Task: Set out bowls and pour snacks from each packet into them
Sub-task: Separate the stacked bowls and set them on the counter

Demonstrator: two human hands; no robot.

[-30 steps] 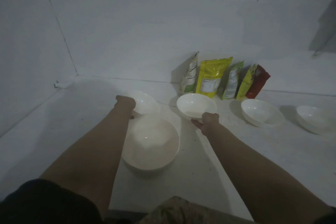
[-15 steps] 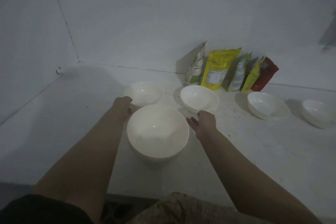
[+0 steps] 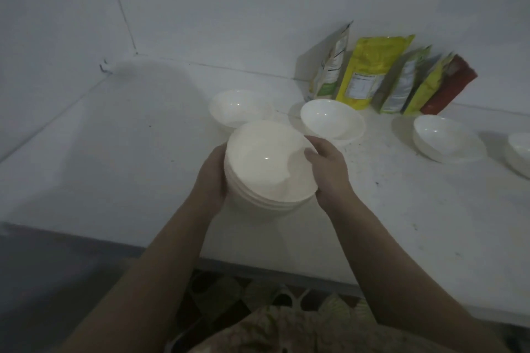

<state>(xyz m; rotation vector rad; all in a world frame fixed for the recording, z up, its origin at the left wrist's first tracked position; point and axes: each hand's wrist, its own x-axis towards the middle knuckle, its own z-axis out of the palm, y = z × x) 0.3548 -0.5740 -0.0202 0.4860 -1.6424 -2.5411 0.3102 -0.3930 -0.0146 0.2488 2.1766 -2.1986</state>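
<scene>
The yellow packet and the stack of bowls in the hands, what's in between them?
One white bowl sits on the counter between the yellow packet and the stack, just in front of the packet. The head view shows it.

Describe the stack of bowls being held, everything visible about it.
The stack of bowls is cream-white, glossy and smooth, and looks like plastic or glazed ceramic. Several nested rims show at its lower edge; the count is unclear. The top bowl looks empty. The stack tilts toward the camera. The left hand cups its left side; the right hand holds its right rim, thumb over the edge.
</scene>
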